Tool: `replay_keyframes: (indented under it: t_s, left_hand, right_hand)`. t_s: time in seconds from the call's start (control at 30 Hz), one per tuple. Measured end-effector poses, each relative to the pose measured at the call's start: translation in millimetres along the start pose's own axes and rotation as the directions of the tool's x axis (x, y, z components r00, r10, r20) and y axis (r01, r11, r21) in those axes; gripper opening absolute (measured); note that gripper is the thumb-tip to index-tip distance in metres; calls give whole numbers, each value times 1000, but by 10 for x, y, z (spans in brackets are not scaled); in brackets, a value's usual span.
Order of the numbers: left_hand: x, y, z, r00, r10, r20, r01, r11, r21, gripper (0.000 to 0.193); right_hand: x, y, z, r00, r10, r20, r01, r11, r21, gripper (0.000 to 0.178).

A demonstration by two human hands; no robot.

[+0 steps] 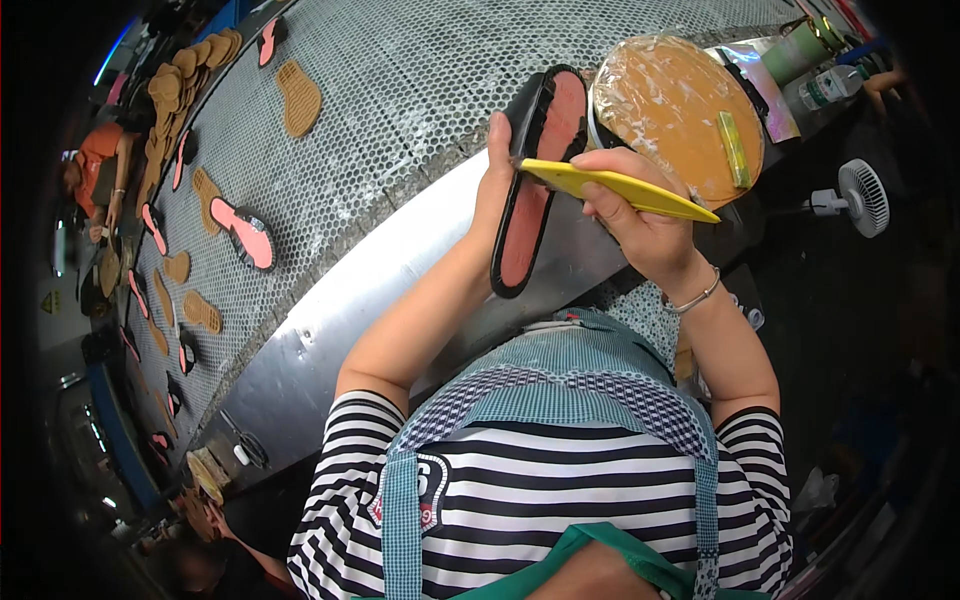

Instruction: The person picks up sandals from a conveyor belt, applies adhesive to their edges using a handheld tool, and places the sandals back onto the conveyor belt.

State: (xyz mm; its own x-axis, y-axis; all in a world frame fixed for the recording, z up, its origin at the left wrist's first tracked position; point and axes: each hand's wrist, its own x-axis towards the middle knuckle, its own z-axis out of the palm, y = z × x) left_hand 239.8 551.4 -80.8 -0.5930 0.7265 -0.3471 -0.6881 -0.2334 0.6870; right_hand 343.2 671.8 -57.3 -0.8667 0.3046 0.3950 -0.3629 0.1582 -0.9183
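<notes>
My left hand grips a sandal, its pink underside with a black rim turned up and its black upper bent toward the far end. In my right hand is a flat yellow tool, wide at the near right end and narrowing to a small dark tip. That tip points left, over the middle of the sandal; whether it touches the sandal I cannot tell. Just right of the sandal stands a round tub with an orange-brown top under wrinkled clear film. A yellow-green strip lies on it.
A mesh-topped conveyor carries several brown soles and pink-bottomed sandals. Its metal edge runs before me. At right are a small fan, a bottle and a green cylinder. Co-workers sit at left.
</notes>
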Motion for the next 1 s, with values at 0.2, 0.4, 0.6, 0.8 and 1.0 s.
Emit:
replay_keyframes:
  t_s: [0.2,0.4,0.6,0.8,1.0]
  left_hand:
    - [321,-23,-71,998,69,1,-69,994,-89,71]
    - [417,63,-4,981,123,-150,-104,986,129,66]
    - [301,144,-82,978,152,-146,-162,985,-60,59]
    - [-97,9,-150,922,365,-128,-292,874,389,82]
    - [-141,-53,-45,927,361,105,-364,790,493,96]
  right_hand:
    - [89,-147,-59,875,-292,386,353,931,-95,18]
    - [-41,-234,-135,777,-271,569,437,882,-176,30]
    - [-96,-71,-314,872,-341,351,417,893,-169,16]
    - [109,-5,-508,862,262,-434,-63,905,421,25]
    - [283,135,-541,823,371,-429,-67,815,575,26]
